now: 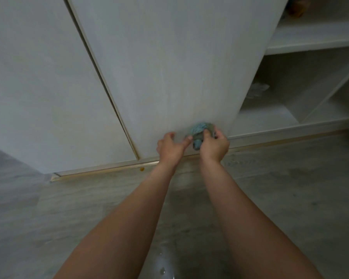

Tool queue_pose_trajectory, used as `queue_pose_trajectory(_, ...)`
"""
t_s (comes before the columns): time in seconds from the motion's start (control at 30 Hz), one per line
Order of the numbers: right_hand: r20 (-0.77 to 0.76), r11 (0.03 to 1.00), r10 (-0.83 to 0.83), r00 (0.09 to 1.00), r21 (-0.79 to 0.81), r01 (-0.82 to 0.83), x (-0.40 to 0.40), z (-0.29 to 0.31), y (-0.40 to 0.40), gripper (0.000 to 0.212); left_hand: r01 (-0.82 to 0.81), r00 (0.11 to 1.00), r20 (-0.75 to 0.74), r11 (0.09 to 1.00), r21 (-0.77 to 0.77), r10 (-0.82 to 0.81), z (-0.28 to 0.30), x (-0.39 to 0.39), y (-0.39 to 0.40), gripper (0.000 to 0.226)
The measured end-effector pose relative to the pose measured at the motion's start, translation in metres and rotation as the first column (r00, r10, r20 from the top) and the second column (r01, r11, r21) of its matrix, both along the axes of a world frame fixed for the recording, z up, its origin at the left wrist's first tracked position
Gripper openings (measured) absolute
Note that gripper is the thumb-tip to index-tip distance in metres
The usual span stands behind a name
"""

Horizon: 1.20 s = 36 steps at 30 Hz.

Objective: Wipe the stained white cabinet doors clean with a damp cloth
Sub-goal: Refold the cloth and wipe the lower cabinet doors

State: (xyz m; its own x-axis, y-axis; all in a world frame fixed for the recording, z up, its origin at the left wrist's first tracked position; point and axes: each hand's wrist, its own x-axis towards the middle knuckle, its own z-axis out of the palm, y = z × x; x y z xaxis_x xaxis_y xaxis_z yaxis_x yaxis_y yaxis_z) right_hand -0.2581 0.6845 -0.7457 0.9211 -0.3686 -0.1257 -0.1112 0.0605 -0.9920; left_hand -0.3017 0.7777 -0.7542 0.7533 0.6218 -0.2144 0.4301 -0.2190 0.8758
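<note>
A bunched blue-green cloth (199, 129) is pressed against the bottom right corner of the middle white cabinet door (169, 67). My right hand (214, 144) grips the cloth from below. My left hand (170, 147) is just left of it, its thumb touching the cloth's left edge and its fingers curled against the door. Another white door (40, 87) stands to the left, split from the first by a narrow gap. Faint vertical streaks run down the middle door.
Open white shelves (302, 45) are at the right, with something orange at the top and a pale crumpled item lower down. A light wooden plinth (109, 170) runs under the doors. Grey floor (69, 208) lies below, with a small orange speck near the plinth.
</note>
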Motion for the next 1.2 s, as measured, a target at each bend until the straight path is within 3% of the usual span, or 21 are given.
queue_pose_trajectory(0.1, 0.054, 0.951, -0.253, 0.966, -0.172, 0.258, 0.021, 0.018, -0.012, 0.034, -0.283, 0.958, -0.045, 0.91, -0.302, 0.283, 0.001, 0.0, 0.014, 0.109)
queue_pose_trajectory(0.2, -0.002, 0.926, -0.255, 0.967, -0.288, 0.243, 0.029, 0.028, 0.005, 0.03, -0.346, 0.935, -0.069, 0.852, -0.393, 0.347, -0.004, -0.002, 0.031, 0.148)
queue_pose_trajectory(0.27, 0.046, 0.929, -0.177, 0.983, -0.322, 0.182, 0.016, 0.032, 0.031, 0.021, -0.339, 0.932, -0.029, 0.844, -0.416, 0.36, -0.001, -0.004, 0.041, 0.14)
queue_pose_trajectory(0.37, 0.182, 0.923, 0.042, 0.982, -0.384, 0.032, -0.013, 0.02, 0.063, 0.013, -0.323, 0.933, 0.016, 0.855, -0.407, 0.36, 0.007, -0.001, 0.05, 0.093)
queue_pose_trajectory(0.43, 0.26, 0.897, 0.149, 0.954, -0.442, -0.02, -0.016, 0.006, 0.059, 0.016, -0.324, 0.928, 0.046, 0.863, -0.389, 0.369, 0.009, 0.004, 0.052, 0.083)
queue_pose_trajectory(0.47, 0.286, 0.893, 0.136, 0.948, -0.45, 0.007, -0.009, 0.001, 0.048, 0.018, -0.322, 0.927, 0.064, 0.87, -0.372, 0.371, 0.012, 0.007, 0.051, 0.083)
queue_pose_trajectory(0.53, 0.269, 0.914, -0.052, 0.962, -0.376, 0.154, 0.023, -0.002, 0.015, 0.018, -0.318, 0.929, 0.069, 0.88, -0.351, 0.364, 0.015, 0.012, 0.048, 0.09)
queue_pose_trajectory(0.6, 0.16, 0.909, -0.274, 0.948, -0.28, 0.31, 0.06, 0.001, -0.021, 0.018, -0.31, 0.931, 0.067, 0.877, -0.367, 0.358, 0.02, 0.015, 0.042, 0.112)
queue_pose_trajectory(0.67, 0.093, 0.905, -0.35, 0.932, -0.224, 0.362, 0.077, 0.003, -0.033, 0.015, -0.328, 0.927, 0.06, 0.879, -0.347, 0.37, 0.021, 0.016, 0.038, 0.138)
queue_pose_trajectory(0.73, 0.134, 0.915, -0.286, 0.949, -0.255, 0.312, 0.059, -0.001, -0.011, 0.011, -0.37, 0.916, 0.04, 0.879, -0.301, 0.399, 0.016, 0.02, 0.033, 0.138)
queue_pose_trajectory(0.8, 0.164, 0.925, -0.018, 0.986, -0.372, 0.079, 0.022, -0.019, 0.025, 0.01, -0.398, 0.91, 0.016, 0.884, -0.246, 0.414, 0.012, 0.025, 0.024, 0.14)
queue_pose_trajectory(0.87, 0.174, 0.867, 0.252, 0.952, -0.477, -0.143, -0.006, -0.036, 0.041, 0.012, -0.412, 0.909, -0.011, 0.892, -0.188, 0.417, 0.011, 0.026, 0.013, 0.146)
queue_pose_trajectory(0.9, 0.206, 0.867, 0.249, 0.946, -0.483, -0.123, -0.002, -0.037, 0.037, 0.014, -0.421, 0.906, -0.026, 0.895, -0.145, 0.422, 0.011, 0.026, 0.009, 0.147)
queue_pose_trajectory(0.97, 0.241, 0.899, 0.054, 0.969, -0.435, 0.058, 0.023, -0.038, 0.011, 0.017, -0.412, 0.911, -0.074, 0.907, -0.092, 0.406, 0.007, 0.026, 0.009, 0.149)
queue_pose_trajectory(1.07, 0.159, 0.903, -0.195, 0.968, -0.356, 0.241, 0.058, -0.033, -0.029, 0.019, -0.401, 0.913, -0.108, 0.914, -0.057, 0.393, 0.009, 0.029, 0.007, 0.148)
queue_pose_trajectory(1.13, 0.141, 0.894, -0.217, 0.966, -0.369, 0.255, 0.057, -0.036, -0.02, 0.018, -0.406, 0.91, -0.12, 0.912, -0.053, 0.398, 0.008, 0.031, 0.006, 0.148)
queue_pose_trajectory(1.2, 0.091, 0.897, -0.073, 0.993, -0.429, 0.105, 0.035, -0.041, 0.009, 0.017, -0.402, 0.911, -0.118, 0.915, -0.037, 0.396, 0.006, 0.032, 0.004, 0.148)
